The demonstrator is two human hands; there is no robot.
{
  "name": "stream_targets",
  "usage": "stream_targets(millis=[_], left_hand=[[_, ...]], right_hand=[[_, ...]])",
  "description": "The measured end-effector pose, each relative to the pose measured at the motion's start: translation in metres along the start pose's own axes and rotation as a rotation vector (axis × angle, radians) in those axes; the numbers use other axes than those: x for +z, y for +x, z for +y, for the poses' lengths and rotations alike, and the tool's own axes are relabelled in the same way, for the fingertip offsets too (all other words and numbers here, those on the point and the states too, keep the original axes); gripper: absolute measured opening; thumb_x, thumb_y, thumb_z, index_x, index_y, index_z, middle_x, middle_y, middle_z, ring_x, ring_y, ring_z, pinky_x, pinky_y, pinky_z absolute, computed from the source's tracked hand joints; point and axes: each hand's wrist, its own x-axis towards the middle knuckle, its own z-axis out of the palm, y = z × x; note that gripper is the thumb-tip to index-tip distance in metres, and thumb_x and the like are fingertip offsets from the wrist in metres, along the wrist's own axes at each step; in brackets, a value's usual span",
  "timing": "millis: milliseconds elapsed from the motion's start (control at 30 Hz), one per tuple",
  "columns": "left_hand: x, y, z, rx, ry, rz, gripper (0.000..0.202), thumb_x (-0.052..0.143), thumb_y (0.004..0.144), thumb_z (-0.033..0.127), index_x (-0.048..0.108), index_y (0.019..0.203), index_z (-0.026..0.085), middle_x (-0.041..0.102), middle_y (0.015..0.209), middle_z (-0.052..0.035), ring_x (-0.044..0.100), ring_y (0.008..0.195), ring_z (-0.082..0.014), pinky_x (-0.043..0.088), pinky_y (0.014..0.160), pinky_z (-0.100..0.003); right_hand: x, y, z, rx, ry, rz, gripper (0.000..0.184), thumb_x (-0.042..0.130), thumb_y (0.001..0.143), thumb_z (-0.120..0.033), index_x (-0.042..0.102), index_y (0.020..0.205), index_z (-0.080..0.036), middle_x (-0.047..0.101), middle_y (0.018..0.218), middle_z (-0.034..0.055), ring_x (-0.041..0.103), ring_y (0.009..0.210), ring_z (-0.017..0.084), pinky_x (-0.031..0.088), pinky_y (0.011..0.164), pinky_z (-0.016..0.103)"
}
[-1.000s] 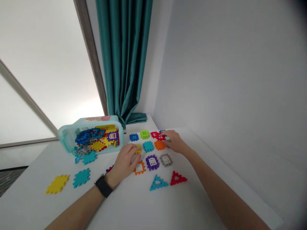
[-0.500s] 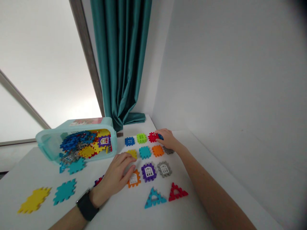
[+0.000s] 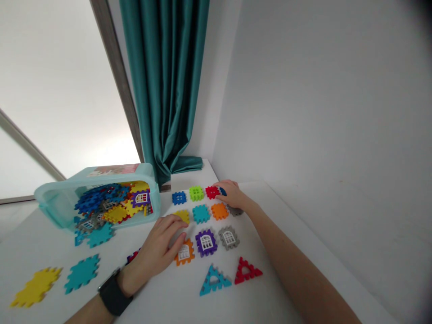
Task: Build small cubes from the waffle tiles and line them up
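Note:
Toothed plastic tiles lie in rows on the white table [image 3: 189,297]. My right hand [image 3: 231,195] rests at the far right of the back row, its fingers curled over a dark blue tile [image 3: 222,191] next to a red tile [image 3: 212,192]; a grey tile [image 3: 235,210] peeks from under the palm. My left hand [image 3: 158,247] lies with fingers bent, touching a yellow tile [image 3: 182,216] and an orange window tile [image 3: 184,253]. Close by are a green tile [image 3: 196,193], a teal tile [image 3: 201,213], an orange tile [image 3: 219,211], a purple window tile [image 3: 205,242] and a grey window tile [image 3: 229,237].
A tipped pale teal box [image 3: 97,198] spills several tiles at the left. A big yellow tile [image 3: 35,286] and a big teal tile [image 3: 82,273] lie at the near left. Two triangles, teal [image 3: 213,281] and red [image 3: 247,271], lie in front. Walls and a teal curtain [image 3: 168,85] close the corner.
The view has swung right, so everything sits further left in frame. My right hand has slid left along the back row onto the dark blue tile. My left hand has barely moved.

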Motion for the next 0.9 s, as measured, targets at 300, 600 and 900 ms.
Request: stream_targets(millis=[300,600,900], left_hand=[[-0.001,-0.001,0.000,-0.023,0.000,-0.046,0.022,0.049,0.100,0.027,0.065,0.114,0.022,0.065,0.112,-0.0097,0.061,0.105,-0.0248,0.052,0.091,-0.040],[-0.001,0.000,0.001,-0.022,-0.003,-0.057,0.022,0.049,0.100,0.026,0.065,0.114,0.022,0.065,0.113,-0.0090,0.060,0.107,-0.0243,0.050,0.094,-0.039],[-0.001,-0.001,0.001,-0.016,-0.003,-0.077,0.022,0.047,0.101,0.026,0.063,0.115,0.022,0.064,0.114,-0.0095,0.059,0.108,-0.0245,0.049,0.094,-0.040]], right_hand=[[0.002,0.000,0.006,0.022,0.015,-0.023,0.042,0.068,0.085,-0.029,0.065,0.127,-0.025,0.067,0.130,0.0092,0.055,0.125,0.030,0.035,0.106,0.048],[0.008,0.000,0.011,0.023,0.034,-0.027,0.042,0.068,0.085,-0.033,0.065,0.127,-0.026,0.067,0.130,0.0092,0.054,0.126,0.031,0.034,0.107,0.049],[0.010,0.002,0.013,-0.007,0.053,-0.019,0.038,0.068,0.085,-0.031,0.068,0.122,-0.027,0.067,0.130,0.0082,0.054,0.127,0.030,0.036,0.108,0.049]])
